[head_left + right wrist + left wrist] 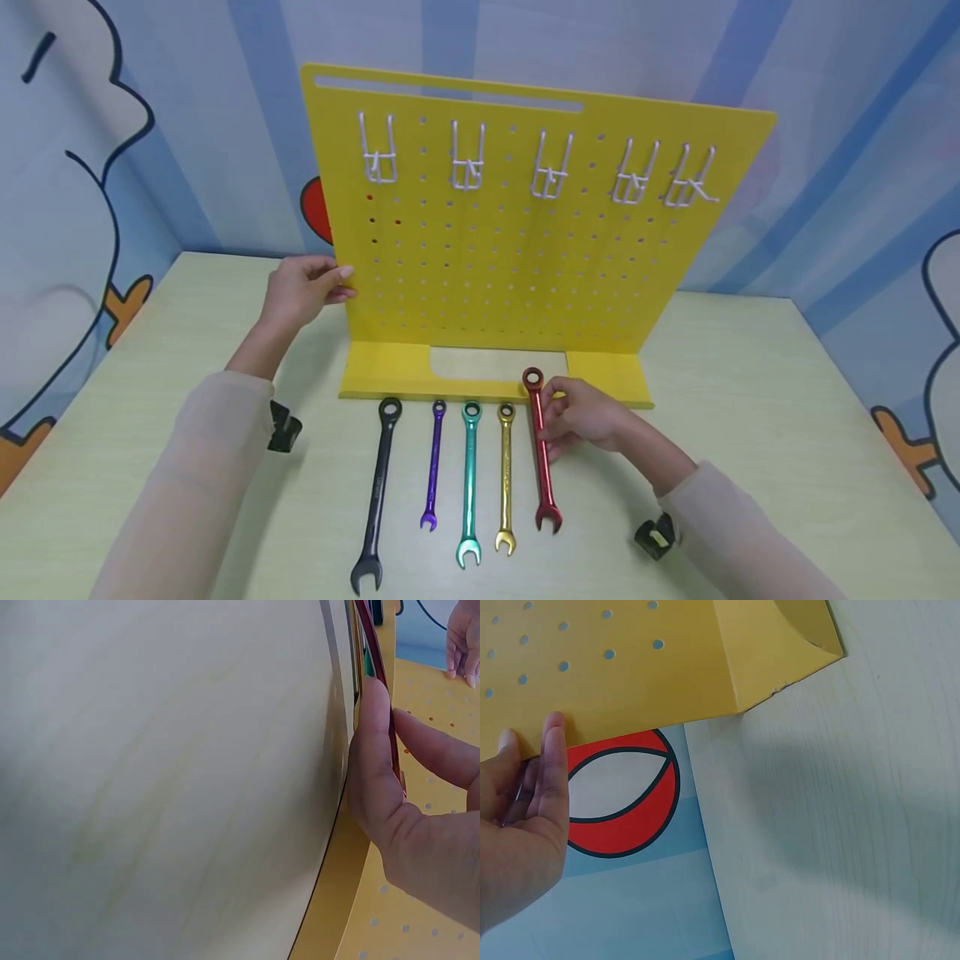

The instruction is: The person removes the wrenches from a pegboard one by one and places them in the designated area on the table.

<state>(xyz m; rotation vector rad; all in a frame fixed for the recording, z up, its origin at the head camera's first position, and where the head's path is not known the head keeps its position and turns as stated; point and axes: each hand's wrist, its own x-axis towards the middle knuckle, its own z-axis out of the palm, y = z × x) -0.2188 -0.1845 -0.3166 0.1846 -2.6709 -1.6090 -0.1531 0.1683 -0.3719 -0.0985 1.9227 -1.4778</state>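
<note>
My left hand [296, 292] grips the left edge of a yellow pegboard [487, 250] that stands upright on its base. In the left wrist view, fingertips [555, 742] overlap the board's edge. My right hand [585, 417] pinches a red combination wrench [542, 450] between thumb and fingers, its ring end up near the board's base. In the right wrist view the red wrench [375, 649] shows edge-on. To its left lie a gold wrench [506, 475], a green wrench [470, 475], a purple wrench [434, 467] and a black wrench [380, 492], ring ends toward the board.
White wire hooks hang in a row high on the pegboard, from the leftmost hook [378, 158] to the rightmost hook [686, 187]. The pale wooden table [750, 433] meets a blue cartoon-printed backdrop [247, 167] behind and at both sides.
</note>
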